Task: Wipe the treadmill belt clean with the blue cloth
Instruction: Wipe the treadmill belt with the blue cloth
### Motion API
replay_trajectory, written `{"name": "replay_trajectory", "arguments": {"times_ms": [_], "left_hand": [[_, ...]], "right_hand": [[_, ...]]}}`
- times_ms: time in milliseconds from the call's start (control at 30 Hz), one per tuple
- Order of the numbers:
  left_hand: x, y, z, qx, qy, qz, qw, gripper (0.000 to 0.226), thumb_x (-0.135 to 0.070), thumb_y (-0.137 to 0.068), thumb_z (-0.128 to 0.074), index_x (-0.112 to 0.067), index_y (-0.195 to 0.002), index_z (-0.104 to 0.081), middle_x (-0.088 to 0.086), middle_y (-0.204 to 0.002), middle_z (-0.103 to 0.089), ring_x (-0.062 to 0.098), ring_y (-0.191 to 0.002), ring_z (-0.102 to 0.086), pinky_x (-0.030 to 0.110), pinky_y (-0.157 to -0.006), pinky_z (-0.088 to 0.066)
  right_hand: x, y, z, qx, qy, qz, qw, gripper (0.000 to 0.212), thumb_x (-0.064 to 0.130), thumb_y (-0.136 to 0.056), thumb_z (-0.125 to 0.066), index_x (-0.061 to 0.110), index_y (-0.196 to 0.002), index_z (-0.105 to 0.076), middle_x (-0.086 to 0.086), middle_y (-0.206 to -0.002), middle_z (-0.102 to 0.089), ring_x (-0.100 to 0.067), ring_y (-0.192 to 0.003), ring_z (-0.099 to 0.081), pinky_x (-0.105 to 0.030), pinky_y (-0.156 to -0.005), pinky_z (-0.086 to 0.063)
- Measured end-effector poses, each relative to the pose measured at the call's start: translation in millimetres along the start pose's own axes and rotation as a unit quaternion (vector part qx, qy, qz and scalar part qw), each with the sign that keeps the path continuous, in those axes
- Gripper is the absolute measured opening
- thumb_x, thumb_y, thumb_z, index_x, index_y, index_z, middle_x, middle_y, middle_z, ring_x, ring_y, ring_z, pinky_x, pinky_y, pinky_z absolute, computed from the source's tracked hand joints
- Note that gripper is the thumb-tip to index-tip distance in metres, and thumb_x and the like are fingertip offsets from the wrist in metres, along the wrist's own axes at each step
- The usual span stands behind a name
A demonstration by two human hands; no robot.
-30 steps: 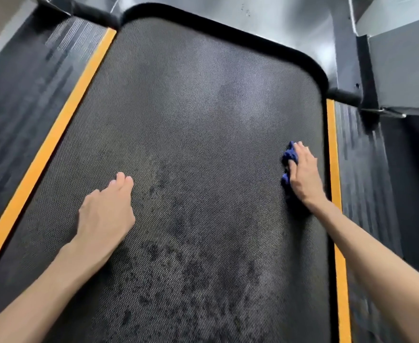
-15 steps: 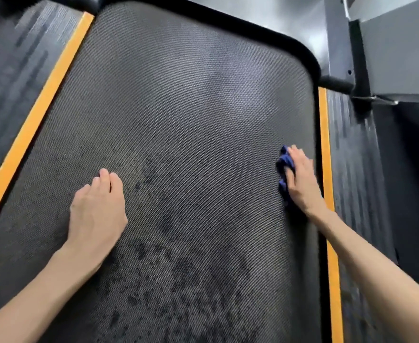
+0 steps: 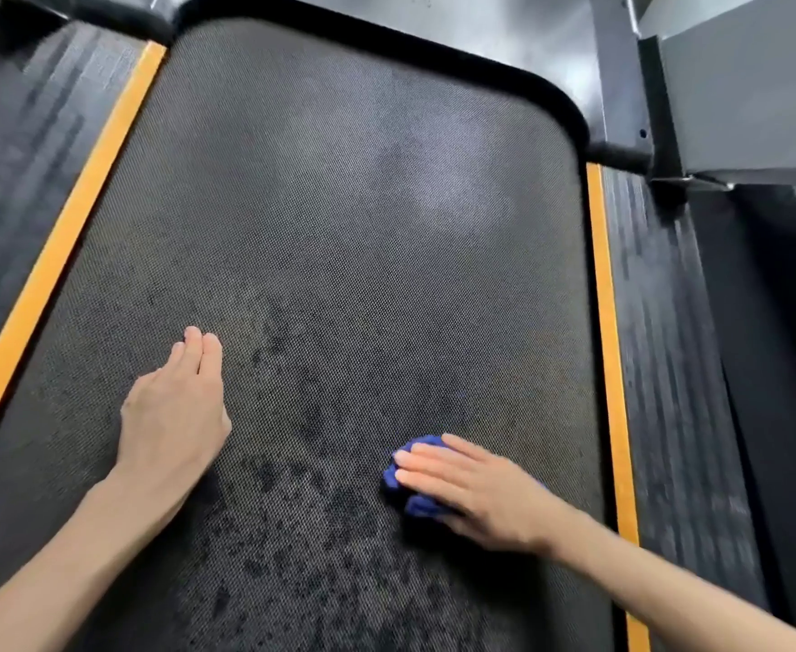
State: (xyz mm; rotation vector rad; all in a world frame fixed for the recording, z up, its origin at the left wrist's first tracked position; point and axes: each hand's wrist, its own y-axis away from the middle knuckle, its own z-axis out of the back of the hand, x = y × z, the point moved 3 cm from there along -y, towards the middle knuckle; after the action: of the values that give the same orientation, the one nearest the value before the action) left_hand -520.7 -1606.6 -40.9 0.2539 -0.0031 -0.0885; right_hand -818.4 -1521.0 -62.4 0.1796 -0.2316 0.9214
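The left hand (image 3: 174, 416) lies palm down on the belt (image 3: 339, 218), left of the belt's middle, with its fingers straight, held together and pointing toward the belt's far end. The bare left forearm (image 3: 57, 581) runs back toward the belt's near left corner. The right hand (image 3: 476, 496) lies flat on the belt's right half, nearer than the left. Its fingers are straight, pointing left across the belt and pressing on the cloth (image 3: 417, 505). The bare right forearm (image 3: 669, 585) crosses the belt's right edge.

The right hand (image 3: 480, 494) hides most of the blue cloth (image 3: 418, 505).
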Motion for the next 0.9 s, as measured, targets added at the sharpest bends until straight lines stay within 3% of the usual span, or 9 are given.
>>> {"name": "replay_trajectory", "arguments": {"times_ms": [100,200,267,333,500,600,667,800,900], "left_hand": [[4.2,0.3,1.1,-0.012,-0.009,-0.013,1.0,0.065,0.012,-0.047,-0.073,0.012,-0.11,-0.058,0.03,-0.115,-0.06,0.04,-0.087,-0.067,0.047,-0.05,-0.053],[5.9,0.7,0.3,0.0,0.0,-0.004,1.0,0.064,0.007,-0.058,-0.072,0.006,-0.119,-0.055,0.024,-0.126,-0.056,0.037,-0.101,-0.064,0.048,-0.061,-0.054],[6.4,-0.3,-1.3,0.013,0.013,0.017,1.0,0.064,0.004,-0.065,-0.066,0.004,-0.127,-0.049,0.022,-0.135,-0.048,0.036,-0.113,-0.057,0.05,-0.071,-0.053],[6.5,-2.4,-4.2,0.027,0.012,0.027,0.999,0.063,0.003,-0.067,-0.065,0.005,-0.128,-0.047,0.022,-0.137,-0.046,0.035,-0.115,-0.055,0.051,-0.073,-0.052],[3.5,-3.1,-3.0,0.03,0.004,0.033,0.999,0.063,0.0,-0.072,-0.059,0.003,-0.133,-0.042,0.02,-0.142,-0.04,0.032,-0.121,-0.05,0.051,-0.079,-0.049],[5.7,0.1,1.3,0.021,0.019,0.036,0.999,0.063,-0.004,-0.081,-0.05,-0.007,-0.141,-0.03,0.009,-0.152,-0.025,0.024,-0.133,-0.038,0.047,-0.09,-0.044],[8.9,1.0,1.0,0.027,0.034,0.033,0.999,0.066,-0.002,-0.082,-0.047,-0.011,-0.143,-0.026,0.005,-0.154,-0.019,0.021,-0.137,-0.031,0.045,-0.094,-0.042],[7.6,2.7,1.9,0.031,0.046,0.031,0.998,0.066,0.0,-0.081,-0.045,-0.01,-0.144,-0.026,0.006,-0.155,-0.018,0.022,-0.137,-0.031,0.044,-0.095,-0.041],[5.9,3.4,2.0,0.04,0.056,0.035,0.997,0.07,-0.001,-0.08,-0.05,-0.008,-0.145,-0.023,0.008,-0.155,-0.016,0.025,-0.137,-0.031,0.043,-0.096,-0.04]], "right_hand": [[-88.0,-4.0,22.6,-0.087,-0.006,-0.166,0.982,0.042,0.022,-0.093,-0.041,0.02,-0.134,-0.046,0.0,-0.135,-0.053,-0.025,-0.124,-0.049,-0.039,-0.107,-0.029],[-178.1,1.0,50.0,-0.202,-0.03,-0.459,0.865,0.056,0.032,-0.087,-0.033,0.004,-0.134,-0.047,-0.017,-0.14,-0.046,-0.034,-0.13,-0.041,-0.046,-0.111,-0.022],[-178.8,-14.8,45.3,-0.241,-0.043,-0.553,0.796,0.06,0.031,-0.086,-0.032,-0.005,-0.132,-0.047,-0.023,-0.139,-0.044,-0.038,-0.131,-0.04,-0.049,-0.111,-0.022],[-134.0,-34.6,33.6,-0.26,-0.016,-0.536,0.803,0.058,0.028,-0.085,-0.035,-0.004,-0.132,-0.047,-0.022,-0.138,-0.045,-0.036,-0.13,-0.041,-0.049,-0.111,-0.023],[34.9,-32.0,-15.1,-0.1,-0.047,-0.186,0.976,0.053,0.024,-0.091,-0.049,0.013,-0.141,-0.04,-0.001,-0.15,-0.034,-0.017,-0.139,-0.029,-0.036,-0.116,-0.019],[19.2,-30.1,-4.6,-0.061,-0.032,-0.07,0.995,0.04,0.027,-0.098,-0.039,0.021,-0.138,-0.042,0.005,-0.142,-0.045,-0.015,-0.132,-0.04,-0.033,-0.108,-0.033],[-36.0,-31.7,13.0,-0.083,-0.023,-0.152,0.985,0.033,0.025,-0.098,-0.035,0.024,-0.127,-0.05,0.005,-0.123,-0.057,-0.022,-0.115,-0.051,-0.04,-0.093,-0.048],[-150.5,-25.0,43.2,-0.205,-0.051,-0.489,0.847,0.053,0.022,-0.088,-0.033,0.003,-0.137,-0.043,-0.016,-0.145,-0.039,-0.034,-0.136,-0.032,-0.045,-0.113,-0.016],[-133.6,-72.1,36.2,-0.251,-0.054,-0.569,0.781,0.059,0.023,-0.084,-0.029,-0.004,-0.136,-0.041,-0.021,-0.145,-0.036,-0.035,-0.137,-0.03,-0.045,-0.113,-0.014]]}}
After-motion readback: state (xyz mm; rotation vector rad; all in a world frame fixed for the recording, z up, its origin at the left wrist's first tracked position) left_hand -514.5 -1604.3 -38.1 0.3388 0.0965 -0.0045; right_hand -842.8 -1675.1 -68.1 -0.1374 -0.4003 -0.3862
